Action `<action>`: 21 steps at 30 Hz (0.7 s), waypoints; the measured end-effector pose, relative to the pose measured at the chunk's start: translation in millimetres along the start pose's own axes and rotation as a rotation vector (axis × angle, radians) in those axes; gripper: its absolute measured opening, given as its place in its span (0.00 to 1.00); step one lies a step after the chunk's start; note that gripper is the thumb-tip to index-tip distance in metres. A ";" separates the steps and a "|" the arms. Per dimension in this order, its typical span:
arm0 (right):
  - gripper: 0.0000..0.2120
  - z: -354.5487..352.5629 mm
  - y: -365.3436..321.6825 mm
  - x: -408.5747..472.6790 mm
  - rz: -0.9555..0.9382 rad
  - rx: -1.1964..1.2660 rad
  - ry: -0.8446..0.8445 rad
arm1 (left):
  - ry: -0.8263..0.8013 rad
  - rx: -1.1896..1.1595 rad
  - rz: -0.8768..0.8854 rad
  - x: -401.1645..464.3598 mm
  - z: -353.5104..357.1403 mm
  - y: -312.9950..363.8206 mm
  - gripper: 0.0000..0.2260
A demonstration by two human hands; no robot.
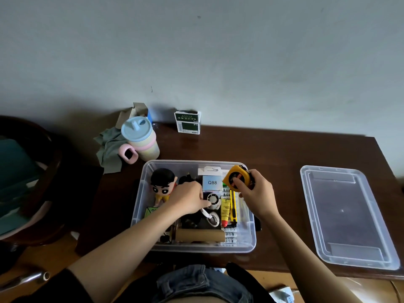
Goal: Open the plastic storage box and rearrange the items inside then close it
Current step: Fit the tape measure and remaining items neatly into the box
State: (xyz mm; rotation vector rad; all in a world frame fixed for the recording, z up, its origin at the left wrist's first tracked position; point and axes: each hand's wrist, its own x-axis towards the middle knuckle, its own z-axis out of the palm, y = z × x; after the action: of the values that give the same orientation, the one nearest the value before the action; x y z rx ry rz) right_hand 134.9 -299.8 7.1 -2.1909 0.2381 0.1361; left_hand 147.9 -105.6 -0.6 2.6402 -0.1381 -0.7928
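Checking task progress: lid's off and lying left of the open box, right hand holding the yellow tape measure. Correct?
Not quite. The head view shows the lid lying right of the open box, not left. The right hand does hold the yellow tape measure.

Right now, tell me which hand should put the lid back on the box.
Probably the right hand: the lid lies on its side, though it must first put down the yellow tape measure. The left hand is down among the items in the box.
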 end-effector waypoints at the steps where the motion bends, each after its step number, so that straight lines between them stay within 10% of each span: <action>1: 0.08 1.4 0.2 -0.5 0.002 0.001 -0.008 | -0.054 0.031 -0.001 -1.5 1.5 -3.8 0.14; 21: 0.09 6.4 6.7 -13.2 0.005 -0.015 -0.087 | -0.489 0.402 -0.017 11.3 32.4 4.5 0.03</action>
State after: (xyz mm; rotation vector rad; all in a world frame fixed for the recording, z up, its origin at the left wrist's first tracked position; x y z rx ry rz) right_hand 120.5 -296.8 0.5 -2.1937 0.1947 0.2361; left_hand 139.6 -122.6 -29.5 2.7441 -0.4462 -1.5456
